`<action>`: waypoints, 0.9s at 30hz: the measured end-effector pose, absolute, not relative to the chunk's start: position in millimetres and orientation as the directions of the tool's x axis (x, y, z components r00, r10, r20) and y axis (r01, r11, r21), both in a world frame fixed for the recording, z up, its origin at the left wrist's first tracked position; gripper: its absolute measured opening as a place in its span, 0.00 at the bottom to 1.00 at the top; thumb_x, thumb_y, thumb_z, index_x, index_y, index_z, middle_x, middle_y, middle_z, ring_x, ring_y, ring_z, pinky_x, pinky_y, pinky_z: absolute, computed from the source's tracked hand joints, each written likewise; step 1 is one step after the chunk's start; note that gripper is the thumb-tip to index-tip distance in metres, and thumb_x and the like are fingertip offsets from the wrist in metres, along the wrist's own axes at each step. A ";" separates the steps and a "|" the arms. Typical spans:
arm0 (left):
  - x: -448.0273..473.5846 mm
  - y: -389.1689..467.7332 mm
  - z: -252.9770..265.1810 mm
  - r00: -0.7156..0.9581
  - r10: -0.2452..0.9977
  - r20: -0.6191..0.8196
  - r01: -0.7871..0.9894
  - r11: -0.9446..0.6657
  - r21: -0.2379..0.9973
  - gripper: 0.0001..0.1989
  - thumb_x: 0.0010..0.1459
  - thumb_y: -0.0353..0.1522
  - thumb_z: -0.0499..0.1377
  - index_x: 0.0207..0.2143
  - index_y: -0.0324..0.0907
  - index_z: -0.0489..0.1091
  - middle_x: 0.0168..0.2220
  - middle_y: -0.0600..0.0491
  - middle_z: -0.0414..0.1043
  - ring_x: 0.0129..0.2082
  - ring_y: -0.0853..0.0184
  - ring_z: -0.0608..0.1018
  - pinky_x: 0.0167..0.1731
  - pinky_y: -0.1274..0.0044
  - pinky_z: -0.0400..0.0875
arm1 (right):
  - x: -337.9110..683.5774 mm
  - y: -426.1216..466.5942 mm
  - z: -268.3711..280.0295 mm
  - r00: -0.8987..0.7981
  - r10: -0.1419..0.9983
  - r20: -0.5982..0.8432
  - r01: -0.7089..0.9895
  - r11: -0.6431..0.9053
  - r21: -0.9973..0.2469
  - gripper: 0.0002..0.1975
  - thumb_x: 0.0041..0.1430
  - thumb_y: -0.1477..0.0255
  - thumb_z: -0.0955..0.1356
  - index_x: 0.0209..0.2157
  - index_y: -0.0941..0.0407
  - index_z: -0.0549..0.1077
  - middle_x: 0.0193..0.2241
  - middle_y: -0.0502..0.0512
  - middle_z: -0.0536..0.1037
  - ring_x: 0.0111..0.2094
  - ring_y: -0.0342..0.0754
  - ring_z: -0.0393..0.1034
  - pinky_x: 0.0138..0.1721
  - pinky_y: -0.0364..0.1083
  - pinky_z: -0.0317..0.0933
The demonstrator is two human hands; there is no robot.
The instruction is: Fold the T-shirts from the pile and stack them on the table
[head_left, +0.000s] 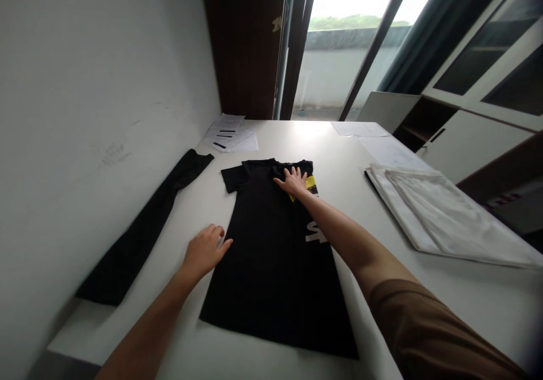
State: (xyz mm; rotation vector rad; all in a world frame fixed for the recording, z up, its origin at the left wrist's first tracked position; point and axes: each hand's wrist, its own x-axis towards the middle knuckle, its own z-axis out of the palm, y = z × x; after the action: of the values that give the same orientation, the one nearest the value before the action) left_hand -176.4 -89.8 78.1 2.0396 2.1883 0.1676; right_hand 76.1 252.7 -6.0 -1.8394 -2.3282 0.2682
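Observation:
A black T-shirt [263, 267] lies on the white table, its right side folded inward. One short sleeve sticks out at the left, and part of a yellow patch and white lettering shows along the right side. My right hand [293, 181] rests flat with fingers spread on the shirt near the collar. Beside the shirt's left edge is my left hand [206, 249], fingers loosely bent and the thumb apart, reaching to the cloth's edge. Nothing shows in its grasp.
Folded black trousers or similar dark cloth [139, 236] lie along the wall at left. On the right is a folded white cloth [441, 216] with something dark beneath. Paper sheets [231, 134] lie at the table's far left, more paper [360, 129] far right. Behind stand cabinets [479, 142].

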 end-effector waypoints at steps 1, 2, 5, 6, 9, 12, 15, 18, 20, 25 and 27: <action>-175.8 -89.7 78.4 -0.072 0.995 -0.065 0.979 0.083 0.186 0.12 0.68 0.43 0.56 0.40 0.44 0.70 0.42 0.50 0.74 0.42 0.62 0.76 0.39 0.74 0.67 | 67.6 248.6 -6.7 -0.249 0.967 0.060 0.937 0.256 -0.239 0.43 0.66 0.42 0.59 0.71 0.56 0.56 0.73 0.68 0.47 0.73 0.67 0.34 0.68 0.70 0.26; -174.8 -88.9 79.3 -0.069 0.993 -0.095 0.978 0.086 0.189 0.13 0.67 0.44 0.58 0.39 0.44 0.69 0.41 0.51 0.74 0.42 0.62 0.76 0.38 0.74 0.66 | 58.4 244.4 -6.5 -0.276 0.955 0.106 0.926 0.294 -0.235 0.41 0.67 0.45 0.59 0.71 0.56 0.57 0.73 0.67 0.48 0.73 0.66 0.34 0.68 0.69 0.26; -173.2 -86.2 82.6 -0.062 0.987 -0.147 0.977 0.090 0.193 0.13 0.64 0.44 0.61 0.37 0.43 0.68 0.40 0.51 0.73 0.42 0.62 0.76 0.37 0.75 0.65 | 26.1 232.5 0.2 -0.376 0.903 0.207 0.874 0.420 -0.244 0.32 0.69 0.53 0.62 0.67 0.54 0.63 0.72 0.65 0.54 0.72 0.63 0.40 0.69 0.66 0.28; -173.8 -86.0 83.5 -0.060 0.986 -0.158 0.977 0.090 0.195 0.13 0.64 0.43 0.61 0.36 0.43 0.68 0.40 0.51 0.73 0.41 0.62 0.76 0.36 0.75 0.64 | 13.9 229.4 4.2 -0.419 0.881 0.218 0.844 0.467 -0.264 0.29 0.69 0.55 0.63 0.66 0.54 0.66 0.70 0.64 0.57 0.71 0.63 0.44 0.70 0.64 0.31; -178.1 -87.7 85.0 -0.050 0.980 -0.193 0.970 0.094 0.222 0.12 0.65 0.41 0.60 0.33 0.43 0.68 0.38 0.52 0.74 0.38 0.63 0.76 0.33 0.75 0.62 | -27.4 223.8 17.7 -0.590 0.784 0.194 0.698 0.615 -0.367 0.25 0.69 0.58 0.65 0.63 0.52 0.69 0.64 0.61 0.67 0.64 0.60 0.59 0.66 0.56 0.49; -183.3 -90.1 85.7 -0.026 0.963 -0.268 0.964 0.095 0.248 0.15 0.66 0.41 0.58 0.29 0.43 0.68 0.33 0.52 0.75 0.33 0.63 0.76 0.30 0.74 0.59 | -73.4 220.9 27.7 -0.695 0.695 0.188 0.565 0.688 -0.456 0.26 0.69 0.58 0.65 0.65 0.51 0.67 0.60 0.59 0.71 0.58 0.56 0.67 0.60 0.51 0.58; -187.5 -91.9 86.0 0.013 0.939 -0.344 0.965 0.078 0.249 0.18 0.66 0.42 0.56 0.24 0.43 0.68 0.27 0.52 0.73 0.29 0.63 0.76 0.29 0.74 0.58 | -117.3 214.3 29.5 -0.650 0.746 0.145 0.597 0.620 -0.509 0.30 0.69 0.52 0.63 0.66 0.52 0.64 0.58 0.61 0.72 0.57 0.58 0.67 0.57 0.53 0.62; -190.6 -93.6 86.6 0.039 0.929 -0.368 0.965 0.061 0.256 0.18 0.65 0.42 0.56 0.24 0.43 0.70 0.26 0.52 0.73 0.28 0.63 0.75 0.29 0.75 0.58 | -150.3 202.0 22.7 -0.541 0.833 0.114 0.718 0.528 -0.453 0.33 0.65 0.48 0.65 0.62 0.55 0.67 0.59 0.68 0.69 0.61 0.67 0.60 0.58 0.63 0.59; -191.9 -94.7 87.7 0.055 0.924 -0.379 0.965 0.049 0.259 0.17 0.64 0.41 0.57 0.25 0.44 0.71 0.26 0.52 0.73 0.29 0.63 0.76 0.29 0.75 0.58 | -164.1 194.9 16.7 -0.508 0.848 0.149 0.751 0.521 -0.405 0.28 0.66 0.52 0.66 0.58 0.56 0.69 0.60 0.71 0.66 0.63 0.69 0.55 0.58 0.67 0.57; -189.6 -96.0 92.0 0.095 0.925 -0.368 0.959 0.014 0.283 0.14 0.62 0.38 0.57 0.24 0.44 0.69 0.27 0.52 0.73 0.29 0.63 0.75 0.28 0.75 0.58 | -173.5 209.7 17.4 -0.436 0.893 0.115 0.717 0.421 -0.555 0.12 0.64 0.65 0.66 0.47 0.53 0.73 0.50 0.64 0.75 0.54 0.62 0.65 0.52 0.60 0.63; -186.0 -95.8 93.9 0.121 0.943 -0.309 0.944 -0.012 0.331 0.14 0.62 0.36 0.56 0.23 0.43 0.65 0.29 0.53 0.73 0.29 0.65 0.74 0.28 0.75 0.57 | -166.3 228.8 25.7 -0.376 0.924 0.069 0.630 0.310 -0.712 0.08 0.63 0.65 0.66 0.41 0.52 0.73 0.41 0.57 0.77 0.46 0.55 0.69 0.49 0.53 0.65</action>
State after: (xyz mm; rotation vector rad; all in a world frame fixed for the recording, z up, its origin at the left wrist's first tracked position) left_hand -186.0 -95.8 93.9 1.9547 1.8217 -0.0011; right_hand -166.3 228.8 25.7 -1.3757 -2.1109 0.8280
